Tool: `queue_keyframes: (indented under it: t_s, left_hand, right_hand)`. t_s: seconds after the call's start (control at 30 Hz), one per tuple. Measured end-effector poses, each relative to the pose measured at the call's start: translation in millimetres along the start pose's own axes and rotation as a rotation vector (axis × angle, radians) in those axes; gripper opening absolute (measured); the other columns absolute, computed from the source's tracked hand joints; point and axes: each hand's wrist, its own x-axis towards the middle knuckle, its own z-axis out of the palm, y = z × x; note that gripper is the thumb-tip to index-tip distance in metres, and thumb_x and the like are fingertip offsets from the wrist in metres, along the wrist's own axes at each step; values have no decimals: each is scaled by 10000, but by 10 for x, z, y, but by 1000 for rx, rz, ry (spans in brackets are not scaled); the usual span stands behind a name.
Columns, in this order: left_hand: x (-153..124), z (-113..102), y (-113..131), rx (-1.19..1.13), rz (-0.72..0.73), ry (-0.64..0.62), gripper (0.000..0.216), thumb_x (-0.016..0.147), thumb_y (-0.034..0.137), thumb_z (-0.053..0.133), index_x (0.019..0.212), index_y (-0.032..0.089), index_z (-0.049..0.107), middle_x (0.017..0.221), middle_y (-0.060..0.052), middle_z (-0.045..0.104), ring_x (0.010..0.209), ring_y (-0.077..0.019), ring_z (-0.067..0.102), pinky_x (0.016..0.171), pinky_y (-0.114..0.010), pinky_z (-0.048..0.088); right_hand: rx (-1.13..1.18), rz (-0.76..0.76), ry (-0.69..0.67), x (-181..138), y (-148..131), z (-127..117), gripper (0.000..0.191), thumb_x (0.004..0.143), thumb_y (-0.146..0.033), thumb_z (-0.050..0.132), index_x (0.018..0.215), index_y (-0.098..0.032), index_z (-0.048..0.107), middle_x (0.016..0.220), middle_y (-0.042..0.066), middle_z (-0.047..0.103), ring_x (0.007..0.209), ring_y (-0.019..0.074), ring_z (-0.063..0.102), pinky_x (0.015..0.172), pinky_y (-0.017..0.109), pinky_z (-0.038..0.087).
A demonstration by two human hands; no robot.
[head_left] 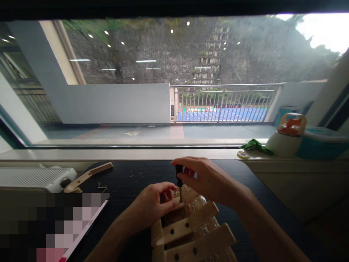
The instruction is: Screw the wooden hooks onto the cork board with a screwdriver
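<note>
A pale wooden frame of slats (pixel 191 233) with dark screw holes lies on the black table (pixel 131 178) in front of me. My right hand (pixel 209 178) is closed round the dark handle of a small screwdriver (pixel 179 180), held upright with its tip on the top slat. My left hand (pixel 154 203) pinches the end of that top slat, right beside the screwdriver tip. Crinkled clear wrapping shows between the slats.
A loose curved wooden piece (pixel 87 176) lies at the left, next to a white ribbed appliance (pixel 35 178). Small metal parts (pixel 102 187) sit near it. On the windowsill at right stand a white and orange container (pixel 287 136) and a green cloth (pixel 255 145).
</note>
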Motion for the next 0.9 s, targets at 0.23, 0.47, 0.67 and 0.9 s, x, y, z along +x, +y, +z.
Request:
queue_keyframes:
  t_s: [0.23,0.47,0.67,0.9]
  left_hand:
    - [5,7,6,-12,-12,3,344,750,440,608,997,202,638,733,11,628,669,-153,555,597,-235,411]
    - [13,26,-21,-22,-35,9,341,751,408,600,996,174,633,743,4,627,663,-145,553,595,-228,418]
    - [12,20,-17,-15,-20,19,273,755,342,595,973,185,645,721,13,623,659,-142,551,597,-222,419]
    - [12,28,-18,-24,-12,15,282,755,357,598,976,187,644,720,14,620,653,-138,545,588,-218,412]
  right_hand:
    - [-28,26,7,14,20,-24,251,795,-194,545,1036,-198,615,790,6,636,663,105,539,617,218,398]
    - [-38,72,2,12,53,4,187,783,-266,568,955,-195,589,723,-4,596,627,109,515,580,227,384]
    - [25,60,-20,-1,22,-4,288,820,-220,501,1089,-210,603,763,13,643,656,112,557,618,231,400]
    - [-6,69,-22,8,58,-18,238,816,-260,535,1034,-203,611,763,10,639,661,114,550,605,230,389]
